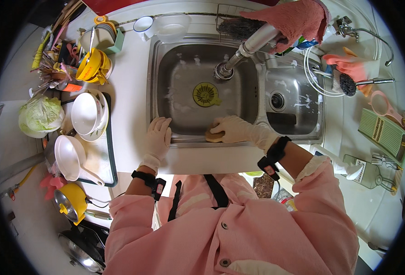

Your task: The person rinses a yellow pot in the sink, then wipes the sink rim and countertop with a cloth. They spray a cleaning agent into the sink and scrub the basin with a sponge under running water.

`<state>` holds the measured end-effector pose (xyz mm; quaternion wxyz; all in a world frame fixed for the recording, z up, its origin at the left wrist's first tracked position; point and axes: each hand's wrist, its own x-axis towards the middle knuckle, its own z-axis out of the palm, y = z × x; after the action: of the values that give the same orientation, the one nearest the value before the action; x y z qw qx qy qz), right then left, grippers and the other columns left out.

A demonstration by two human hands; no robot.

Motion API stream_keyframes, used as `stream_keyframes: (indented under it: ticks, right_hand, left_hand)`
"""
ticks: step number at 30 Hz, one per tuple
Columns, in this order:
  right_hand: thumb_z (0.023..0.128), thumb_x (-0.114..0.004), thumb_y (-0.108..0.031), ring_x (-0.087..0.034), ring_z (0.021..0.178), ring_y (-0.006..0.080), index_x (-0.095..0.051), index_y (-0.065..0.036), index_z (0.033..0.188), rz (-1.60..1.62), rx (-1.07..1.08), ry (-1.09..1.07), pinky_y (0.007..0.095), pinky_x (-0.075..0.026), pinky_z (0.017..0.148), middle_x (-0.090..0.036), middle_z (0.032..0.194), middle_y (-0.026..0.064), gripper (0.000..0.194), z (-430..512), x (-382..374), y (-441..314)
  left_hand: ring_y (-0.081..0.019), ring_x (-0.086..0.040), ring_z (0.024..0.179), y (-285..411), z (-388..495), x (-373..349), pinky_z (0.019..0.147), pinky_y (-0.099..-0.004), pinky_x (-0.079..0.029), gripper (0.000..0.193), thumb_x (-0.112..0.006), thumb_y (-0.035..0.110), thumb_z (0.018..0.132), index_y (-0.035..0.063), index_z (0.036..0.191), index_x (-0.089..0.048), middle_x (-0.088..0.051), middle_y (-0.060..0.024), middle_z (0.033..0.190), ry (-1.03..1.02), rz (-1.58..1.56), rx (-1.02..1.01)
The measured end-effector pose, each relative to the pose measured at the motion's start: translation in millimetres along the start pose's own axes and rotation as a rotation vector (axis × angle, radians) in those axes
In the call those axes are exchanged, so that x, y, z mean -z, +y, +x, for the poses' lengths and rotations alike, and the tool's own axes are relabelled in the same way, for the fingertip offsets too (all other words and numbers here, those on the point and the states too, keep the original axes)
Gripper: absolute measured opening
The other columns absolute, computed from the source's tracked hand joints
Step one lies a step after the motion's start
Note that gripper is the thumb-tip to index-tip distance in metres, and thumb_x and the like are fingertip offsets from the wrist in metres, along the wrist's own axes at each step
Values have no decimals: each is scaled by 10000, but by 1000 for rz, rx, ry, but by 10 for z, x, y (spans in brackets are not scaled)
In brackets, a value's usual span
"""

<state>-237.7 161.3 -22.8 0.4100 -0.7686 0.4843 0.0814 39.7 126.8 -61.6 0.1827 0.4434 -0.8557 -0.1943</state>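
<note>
My right hand point(235, 130), in a white disposable glove, presses a tan sponge point(213, 135) against the front edge of a stainless steel sink point(188, 141). Flat on the sink's front left corner lies my left hand point(158, 134), gloved too and holding nothing. In the large basin a yellow-green drain strainer point(206, 94) covers the drain, with patches of foam around it. The faucet spout point(224, 71) hangs over that basin. More foam clings to the small basin point(292, 82) on the right, where a dark drain point(277, 100) shows.
A pink cloth point(295, 20) drapes over the faucet. Bowls point(85, 113), a white pan point(68, 158) and a cabbage point(41, 115) stand at left. On the right are pink rubber gloves point(352, 63), a steel-wool brush point(346, 84) and a green grater point(383, 132). A mug point(144, 27) sits behind the sink.
</note>
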Motion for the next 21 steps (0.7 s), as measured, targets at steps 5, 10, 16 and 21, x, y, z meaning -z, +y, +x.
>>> stream_keyframes:
  ticks: [5, 10, 16, 21]
  right_hand:
    - [814, -515, -253, -522, 1016, 324, -617, -174, 1078, 42, 41, 68, 400, -422, 853, -515, 1133, 105, 293, 58, -87, -53]
    - [842, -510, -294, -527, 996, 338, -593, -184, 1110, 63, 115, 59, 409, -422, 842, -495, 1173, 118, 301, 62, -97, 2]
    - [840, -509, -282, -526, 960, 342, -593, -176, 1107, 32, 249, 52, 413, -423, 838, -500, 1133, 116, 300, 356, -78, -127]
    - [829, -527, -266, -525, 944, 328, -607, -163, 1085, -53, 317, 68, 397, -428, 828, -501, 1114, 115, 287, 692, -93, -363]
  left_hand:
    - [-336, -482, 1062, -6, -4, 136, 930, -390, -384, 261, -441, 113, 882, 20, 1104, -542, -534, -148, 1103, 80, -161, 48]
    - [-306, -502, 1030, -163, -157, 178, 908, -354, -395, 250, -434, 65, 889, -2, 1105, -541, -524, -162, 1106, 331, -215, 205]
    - [-291, -508, 999, -301, -289, 96, 890, -339, -409, 238, -423, -21, 870, -13, 1070, -550, -526, -150, 1060, 401, -135, 304]
    - [-289, -507, 1004, -271, -348, 44, 896, -342, -409, 239, -422, -29, 863, -7, 1059, -557, -525, -146, 1053, 379, -179, 360]
